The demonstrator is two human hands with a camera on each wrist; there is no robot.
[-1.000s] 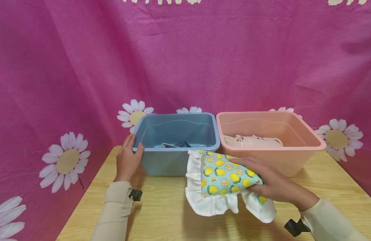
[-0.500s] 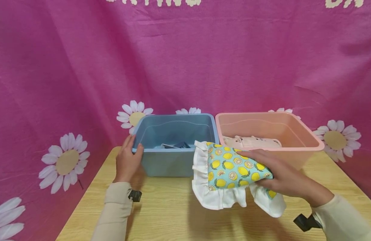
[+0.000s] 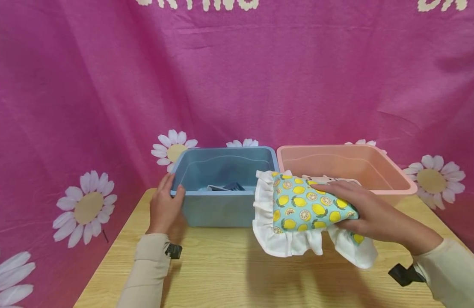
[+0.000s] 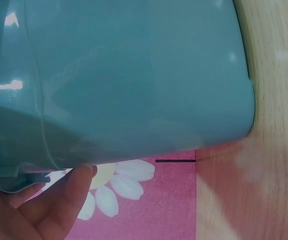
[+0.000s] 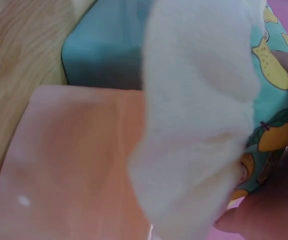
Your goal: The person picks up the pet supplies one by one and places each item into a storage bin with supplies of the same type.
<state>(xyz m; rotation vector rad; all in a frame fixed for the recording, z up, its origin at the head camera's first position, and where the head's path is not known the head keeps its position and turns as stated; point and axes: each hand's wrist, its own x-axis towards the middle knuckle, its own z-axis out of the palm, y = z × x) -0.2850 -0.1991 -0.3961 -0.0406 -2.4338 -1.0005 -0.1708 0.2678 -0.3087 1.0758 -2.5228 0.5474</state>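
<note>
In the head view my right hand (image 3: 369,214) grips a folded lemon-print cloth (image 3: 298,207), aqua with yellow lemons and a white ruffled edge. It hangs above the table, overlapping the front of the pink bin (image 3: 400,185). The right wrist view shows the white ruffle (image 5: 193,110) close up, the bin walls behind it. At the near left corner of the blue bin (image 3: 217,214), my left hand (image 3: 164,207) holds the rim. The left wrist view has thumb and fingers (image 4: 66,200) round that rim, beside the bin's smooth outer wall (image 4: 144,90).
Inside the blue bin lies a dark blue item (image 3: 234,187) with a white edge. A pale patterned cloth (image 3: 331,179) lies in the pink bin, partly hidden. Both bins stand side by side on a wooden table (image 3: 214,265), before a magenta curtain (image 3: 260,85) with daisies.
My right hand has carried the lemon-print cloth right and upward, so it now covers part of the pink bin's front rim. My left hand has stayed at the blue bin's corner.
</note>
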